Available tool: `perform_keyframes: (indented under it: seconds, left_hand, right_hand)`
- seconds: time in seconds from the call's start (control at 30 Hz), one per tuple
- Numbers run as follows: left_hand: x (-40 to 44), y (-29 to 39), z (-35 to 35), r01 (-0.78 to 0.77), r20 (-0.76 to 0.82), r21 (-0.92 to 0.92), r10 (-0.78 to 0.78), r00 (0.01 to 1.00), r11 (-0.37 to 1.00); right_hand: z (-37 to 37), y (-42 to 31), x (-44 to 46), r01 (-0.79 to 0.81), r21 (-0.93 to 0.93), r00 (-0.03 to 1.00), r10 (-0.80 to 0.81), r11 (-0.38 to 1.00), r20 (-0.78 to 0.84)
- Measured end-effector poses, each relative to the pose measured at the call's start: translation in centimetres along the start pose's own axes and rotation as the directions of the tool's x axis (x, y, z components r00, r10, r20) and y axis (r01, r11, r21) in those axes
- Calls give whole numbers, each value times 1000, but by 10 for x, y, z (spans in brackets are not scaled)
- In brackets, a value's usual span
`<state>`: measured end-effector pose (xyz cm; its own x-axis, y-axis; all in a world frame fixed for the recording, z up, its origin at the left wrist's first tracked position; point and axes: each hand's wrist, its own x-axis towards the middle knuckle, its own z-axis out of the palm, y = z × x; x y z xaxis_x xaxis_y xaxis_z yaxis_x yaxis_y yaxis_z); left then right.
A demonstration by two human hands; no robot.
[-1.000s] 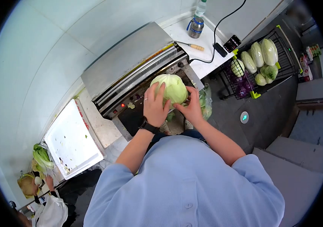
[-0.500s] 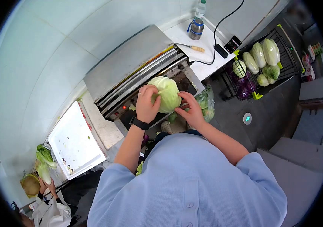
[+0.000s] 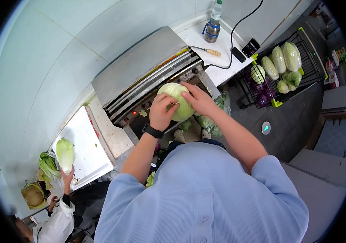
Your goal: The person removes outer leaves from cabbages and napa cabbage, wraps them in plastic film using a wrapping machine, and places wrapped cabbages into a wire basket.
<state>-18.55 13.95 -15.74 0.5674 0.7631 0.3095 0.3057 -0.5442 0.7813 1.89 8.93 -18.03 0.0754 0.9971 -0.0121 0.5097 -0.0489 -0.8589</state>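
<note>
Head view: left hand (image 3: 163, 112) and right hand (image 3: 199, 100), close together, clasp a pale-green cabbage (image 3: 184, 110), probably heavy and firm with smooth, tearable outer leaves and best cradled around both sides, at the front of a steel machine (image 3: 138, 65).

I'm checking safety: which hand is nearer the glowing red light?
Left. The left hand is at the side of the cabbage facing the red light; the right hand is farther away, on the cabbage's opposite side.
</note>
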Motion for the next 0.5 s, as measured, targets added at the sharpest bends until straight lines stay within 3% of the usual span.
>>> perform_keyframes:
  seconds: [0.13, 0.27, 0.37, 0.5]
  left_hand:
    - [-8, 8, 9, -221, -71, 162, 235, 969, 962]
    - [-24, 2, 9, -315, -106, 176, 336, 936, 933]
    - [-30, -8, 16, -325, -142, 213, 358, 923, 921]
    - [-10, 22, 2, -167, -45, 247, 184, 982, 954]
  right_hand:
    - [-15, -37, 22, -234, -128, 951, 254, 964, 175]
    - [-13, -24, 31, -333, -22, 925, 331, 943, 186]
    - [-10, -20, 32, -362, 2, 925, 359, 932, 128]
    - [-4, -13, 26, -271, -18, 952, 271, 962, 142]
